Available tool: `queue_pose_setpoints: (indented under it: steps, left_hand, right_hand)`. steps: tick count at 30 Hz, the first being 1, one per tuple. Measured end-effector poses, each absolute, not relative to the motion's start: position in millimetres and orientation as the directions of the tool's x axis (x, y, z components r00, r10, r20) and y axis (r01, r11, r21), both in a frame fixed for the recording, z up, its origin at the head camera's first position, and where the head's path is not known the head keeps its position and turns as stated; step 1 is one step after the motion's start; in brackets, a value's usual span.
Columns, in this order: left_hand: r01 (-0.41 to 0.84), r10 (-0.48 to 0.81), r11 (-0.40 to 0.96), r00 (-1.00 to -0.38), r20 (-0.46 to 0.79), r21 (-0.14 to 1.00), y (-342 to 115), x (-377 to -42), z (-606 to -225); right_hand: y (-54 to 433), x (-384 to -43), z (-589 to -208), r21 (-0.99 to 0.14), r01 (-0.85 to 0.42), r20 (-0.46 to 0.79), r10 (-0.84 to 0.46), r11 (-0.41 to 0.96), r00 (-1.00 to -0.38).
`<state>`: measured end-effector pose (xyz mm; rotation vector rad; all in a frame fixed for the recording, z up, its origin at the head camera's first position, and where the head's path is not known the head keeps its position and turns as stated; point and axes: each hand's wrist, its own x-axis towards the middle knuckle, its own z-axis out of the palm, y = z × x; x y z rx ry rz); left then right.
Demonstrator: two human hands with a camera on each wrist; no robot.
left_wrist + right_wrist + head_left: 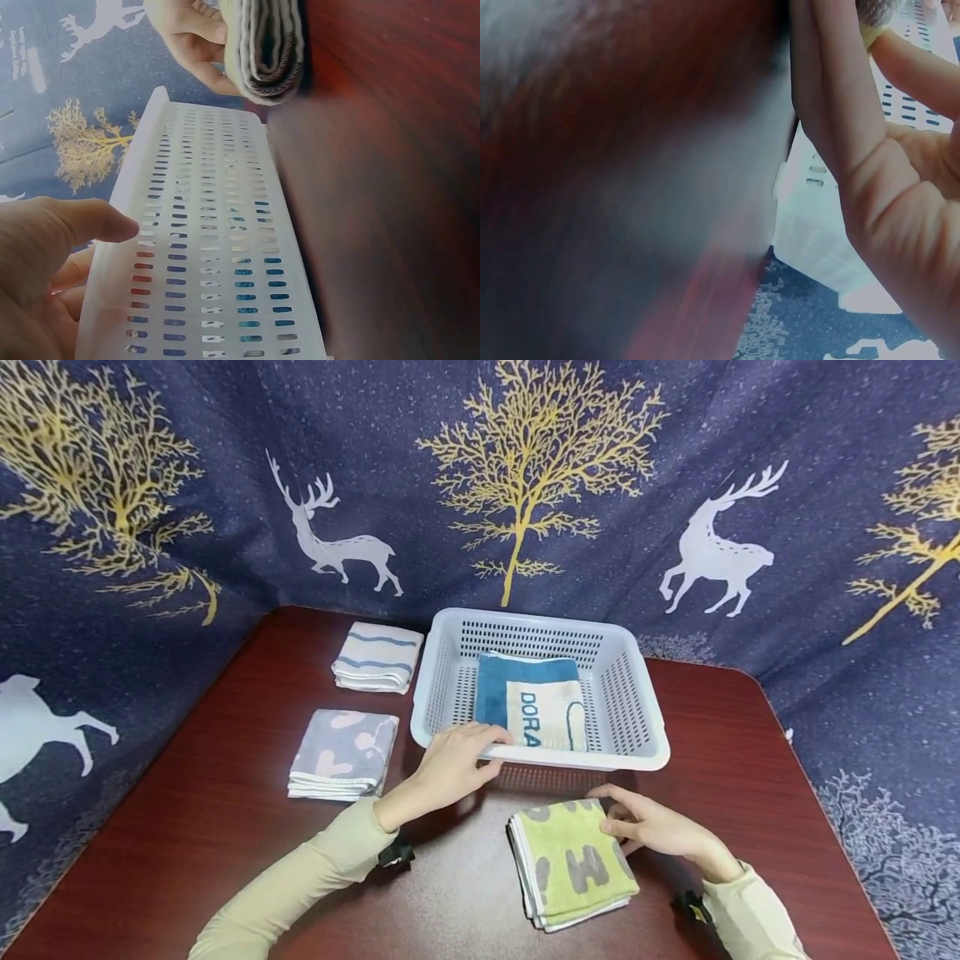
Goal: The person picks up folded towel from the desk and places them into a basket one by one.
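Observation:
My left hand [459,762] grips the near rim of a pale plastic basket [652,760], with the thumb on the outer side and the fingers over the edge. A folded blue and white towel [491,685] with lettering lies inside the basket. My right hand [651,823] holds a folded yellow-green towel [573,860] with grey shapes by its right edge, in front of the basket. In the left wrist view the layered fold of this towel [266,52] shows beside the basket wall. The right wrist view catches only a small part of it; the fingers beneath are partly hidden.
Left of the basket lies a folded white towel [378,656] with blue stripes. Nearer me is a folded grey-lilac towel [345,753] with pink shapes. All stand on a dark red wooden table [187,827]. A blue patterned cloth [420,527] hangs behind the table.

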<state>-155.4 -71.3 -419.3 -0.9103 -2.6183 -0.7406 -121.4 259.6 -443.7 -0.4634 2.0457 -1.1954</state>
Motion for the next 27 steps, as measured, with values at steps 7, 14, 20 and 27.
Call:
queue_pose_setpoints:
  steps: [7,14,20,27]
  left_hand:
    - [0.661,0.508,0.609,-0.750,0.424,0.438,-76,-154,-417]
    - [0.666,0.516,0.499,-0.742,0.428,0.554,-81,-152,-414]
    - [0.629,0.500,0.376,-0.756,0.422,0.680,-84,-146,-412]
    - [0.601,0.691,0.091,-0.612,0.384,0.794,-84,-138,-420]
  right_hand:
    - [251,-120,-446,-0.855,0.047,-0.399,-0.597,0.516,-0.696]
    - [243,-118,-446,-0.868,0.069,-0.392,-0.592,0.492,-0.704]
    - [237,-118,-446,-0.873,0.087,-0.392,-0.584,0.480,-0.711]
    - [234,-116,-442,-0.873,0.037,-0.344,-0.561,0.485,-0.753]
